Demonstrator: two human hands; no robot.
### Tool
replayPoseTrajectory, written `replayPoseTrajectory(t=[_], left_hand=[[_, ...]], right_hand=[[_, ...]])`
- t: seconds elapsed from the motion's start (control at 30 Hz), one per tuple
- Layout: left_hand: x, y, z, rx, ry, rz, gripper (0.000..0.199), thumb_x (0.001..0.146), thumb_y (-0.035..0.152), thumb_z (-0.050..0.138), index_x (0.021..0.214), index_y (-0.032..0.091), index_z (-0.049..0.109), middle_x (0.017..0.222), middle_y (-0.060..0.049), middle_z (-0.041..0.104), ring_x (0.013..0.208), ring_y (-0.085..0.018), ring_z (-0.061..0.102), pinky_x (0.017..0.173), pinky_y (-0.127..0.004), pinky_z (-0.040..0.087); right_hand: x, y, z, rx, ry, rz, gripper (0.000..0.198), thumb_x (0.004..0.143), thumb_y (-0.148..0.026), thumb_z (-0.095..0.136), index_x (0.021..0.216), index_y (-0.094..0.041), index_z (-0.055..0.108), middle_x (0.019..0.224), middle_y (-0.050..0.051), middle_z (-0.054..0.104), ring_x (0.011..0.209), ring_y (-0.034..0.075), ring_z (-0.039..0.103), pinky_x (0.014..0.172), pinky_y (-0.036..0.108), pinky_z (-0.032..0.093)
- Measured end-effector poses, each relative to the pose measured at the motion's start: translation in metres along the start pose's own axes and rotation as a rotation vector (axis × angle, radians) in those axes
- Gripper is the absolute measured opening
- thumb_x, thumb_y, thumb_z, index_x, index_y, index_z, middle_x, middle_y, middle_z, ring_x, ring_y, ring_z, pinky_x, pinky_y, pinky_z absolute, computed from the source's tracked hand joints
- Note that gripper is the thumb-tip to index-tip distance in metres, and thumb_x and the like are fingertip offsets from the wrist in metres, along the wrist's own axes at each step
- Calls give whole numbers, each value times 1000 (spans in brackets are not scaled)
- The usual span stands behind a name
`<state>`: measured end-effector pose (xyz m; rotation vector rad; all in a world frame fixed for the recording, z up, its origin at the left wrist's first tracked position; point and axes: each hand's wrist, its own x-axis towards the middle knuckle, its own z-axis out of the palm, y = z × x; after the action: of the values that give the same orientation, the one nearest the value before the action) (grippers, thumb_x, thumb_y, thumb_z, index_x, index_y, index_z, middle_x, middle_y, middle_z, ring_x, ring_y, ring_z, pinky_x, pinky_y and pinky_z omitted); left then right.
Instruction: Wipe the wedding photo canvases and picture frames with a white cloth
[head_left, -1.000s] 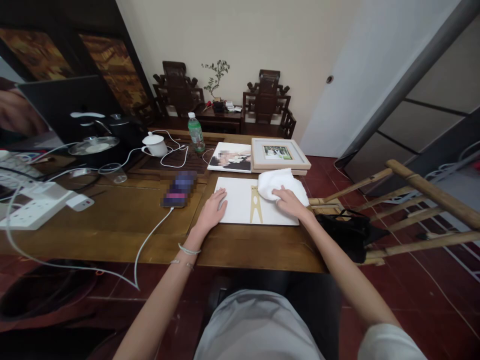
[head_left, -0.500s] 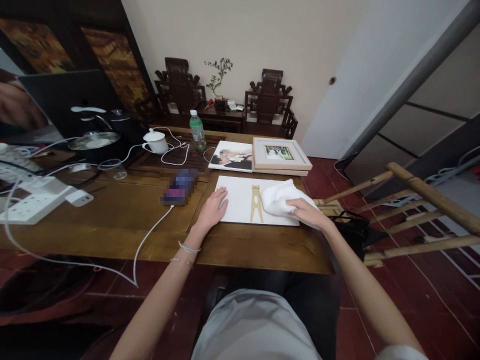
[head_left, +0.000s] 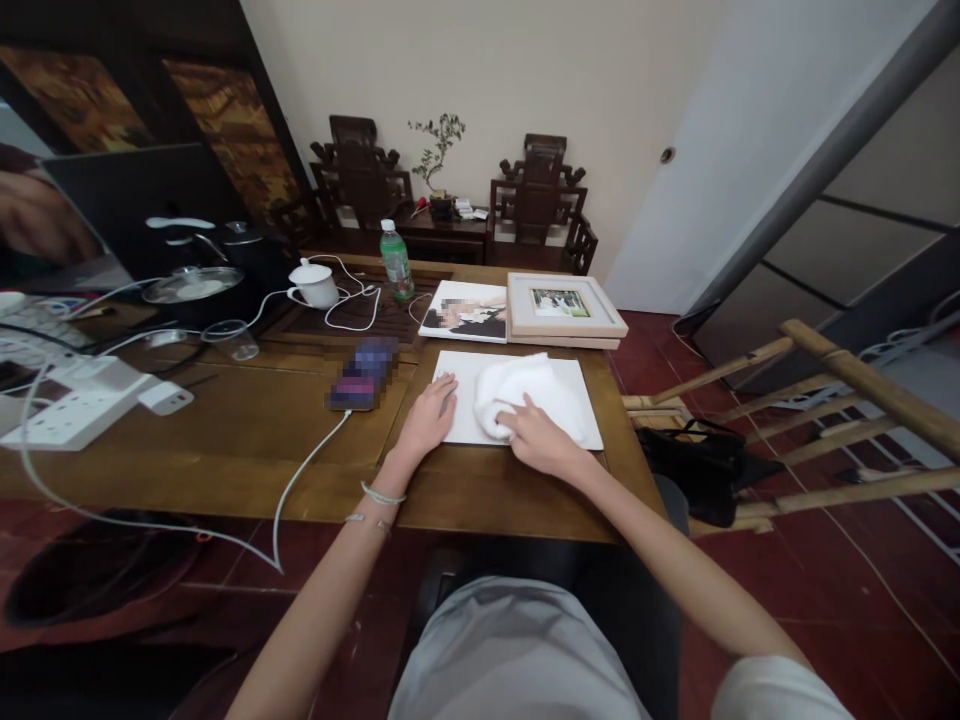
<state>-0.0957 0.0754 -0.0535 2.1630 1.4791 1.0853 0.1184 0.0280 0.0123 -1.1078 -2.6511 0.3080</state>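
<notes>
A flat white board (head_left: pixel 463 376) with a thin dark lower edge lies on the wooden table in front of me. My left hand (head_left: pixel 429 412) rests on the board's left edge with its fingers stretched out. On the board's middle and right is a bunched white cloth (head_left: pixel 529 378), and my right hand (head_left: pixel 543 440) grips its near side, pressing it down. The gold, cat-shaped figure on the board is now covered by the cloth.
Behind the board lie a photo print (head_left: pixel 466 312) and stacked photo frames (head_left: pixel 566 300). To the left are a phone (head_left: pixel 364 375) on a cable, a bottle (head_left: pixel 396 262), a lidded cup (head_left: pixel 313 285), a plastic cup (head_left: pixel 231 340) and a power strip (head_left: pixel 82 405). Someone's hand (head_left: pixel 45 215) shows at far left.
My right hand has slid the white cloth leftward across the board, over the gold figure. My left hand has stayed on the board's left edge.
</notes>
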Motion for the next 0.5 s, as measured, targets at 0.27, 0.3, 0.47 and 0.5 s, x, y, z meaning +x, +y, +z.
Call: replayPoseTrajectory(t=[0.27,0.3,0.47,0.5], left_hand=[[0,-1,0,14,-6,4,38,86,26,42,115,9,61,132,-17,54,127,-27,46,110,-46,31],[0,-1,0,15,-8,6,38,86,25,42,115,8,61,132,-17,54,127,-27,46,110,-46,31],[0,0,-1,-4,5,-1,39,89,28,41,118,9,59,131,-17,55,126,-27,47,110,-46,32],[0,1,-2,-21,26,-5,40,90,29,39,121,10,57,130,-16,55,125,-27,48,109,-45,33]], right_hand=[[-24,-9,-21,122,-154,-74,27,62,0,35,70,-22,49,60,-3,51,67,18,54,101,37,31],[-16,-1,-21,141,-132,-61,27,61,0,34,68,-22,48,59,-4,50,65,17,54,101,37,31],[38,34,-9,65,45,151,30,66,-1,34,77,-20,55,73,2,62,80,21,60,103,42,29],[49,35,-4,26,66,203,33,68,-2,34,84,-19,57,82,5,65,88,23,60,103,45,27]])
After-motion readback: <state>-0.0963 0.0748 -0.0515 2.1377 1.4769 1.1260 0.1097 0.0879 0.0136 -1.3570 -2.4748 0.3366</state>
